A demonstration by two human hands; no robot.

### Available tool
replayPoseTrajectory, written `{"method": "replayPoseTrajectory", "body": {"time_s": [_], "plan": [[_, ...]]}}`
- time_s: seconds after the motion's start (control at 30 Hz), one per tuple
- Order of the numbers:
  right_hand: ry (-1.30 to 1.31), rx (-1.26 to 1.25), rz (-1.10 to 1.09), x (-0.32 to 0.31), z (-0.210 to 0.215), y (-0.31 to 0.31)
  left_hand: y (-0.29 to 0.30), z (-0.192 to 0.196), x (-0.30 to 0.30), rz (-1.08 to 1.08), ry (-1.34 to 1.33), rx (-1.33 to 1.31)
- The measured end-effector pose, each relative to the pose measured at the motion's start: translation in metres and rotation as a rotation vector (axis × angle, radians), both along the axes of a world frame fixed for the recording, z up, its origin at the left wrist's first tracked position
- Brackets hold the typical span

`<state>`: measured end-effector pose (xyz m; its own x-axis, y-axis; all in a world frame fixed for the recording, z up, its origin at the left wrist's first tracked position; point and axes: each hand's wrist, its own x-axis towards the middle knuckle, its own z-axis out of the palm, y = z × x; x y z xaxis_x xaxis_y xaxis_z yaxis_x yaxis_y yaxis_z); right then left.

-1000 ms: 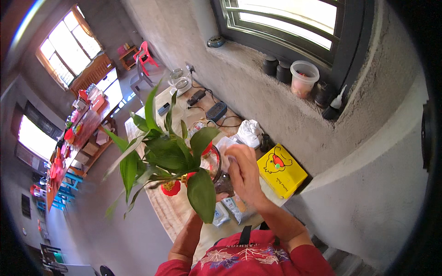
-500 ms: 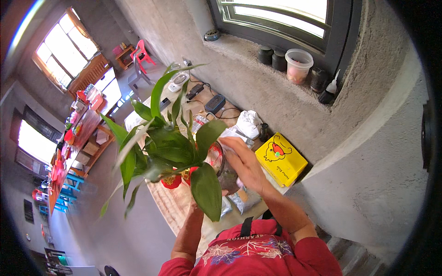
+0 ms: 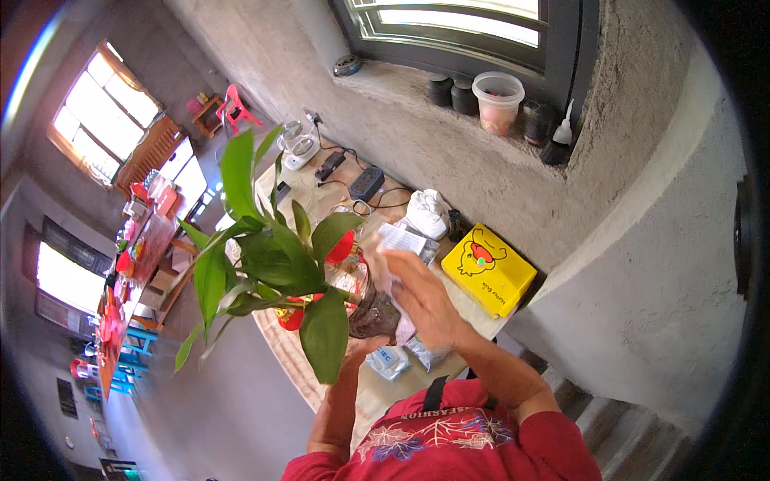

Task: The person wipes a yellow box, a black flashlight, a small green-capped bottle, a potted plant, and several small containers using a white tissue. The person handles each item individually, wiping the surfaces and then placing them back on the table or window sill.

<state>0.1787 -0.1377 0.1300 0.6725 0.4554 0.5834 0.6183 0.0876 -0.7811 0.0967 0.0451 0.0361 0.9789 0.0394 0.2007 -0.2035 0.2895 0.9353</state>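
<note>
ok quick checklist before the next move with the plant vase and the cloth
1. Left hand under the base of the glass vase: ok, it is held from below.
2. Right hand pressing the white cloth on the vase's side: ok.
3. Vase upright: not ok, the plant leans out to the left.
4. Room on the table below: cannot tell, small packets lie under the vase.
5. Yellow box away from the hands: ok, it sits apart on the right.
6. Water level in the vase: cannot tell, the hands hide it.
</note>
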Motion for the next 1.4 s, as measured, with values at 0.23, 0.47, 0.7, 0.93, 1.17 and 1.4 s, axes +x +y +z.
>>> {"method": "replayPoseTrajectory", "body": {"time_s": [0.23, 0.47, 0.7, 0.93, 1.17, 1.4], "plan": [[0.163, -0.086, 0.251, 0.055, -0.025, 0.015, -0.027, 0.050, -0.008, 0.153, 0.068, 0.080], [0.291, 0.084, -0.161, -0.020, -0.037, 0.014, -0.032, 0.060, 0.002, 0.461, 0.149, -0.079], [-0.181, 0.041, -0.383, -0.049, -0.035, 0.015, -0.008, 0.013, 0.001, 0.335, 0.172, -0.090], [0.398, 0.344, -0.178, -0.004, 0.001, 0.009, -0.012, 0.001, 0.001, 0.208, -0.006, 0.193], [-0.066, 0.180, -0.046, 0.000, 0.012, -0.018, 0.001, -0.005, -0.001, 0.191, -0.101, 0.636], [-0.192, 0.181, -0.127, -0.028, -0.010, -0.019, 0.006, -0.027, 0.000, 0.297, -0.082, 0.959]]}}
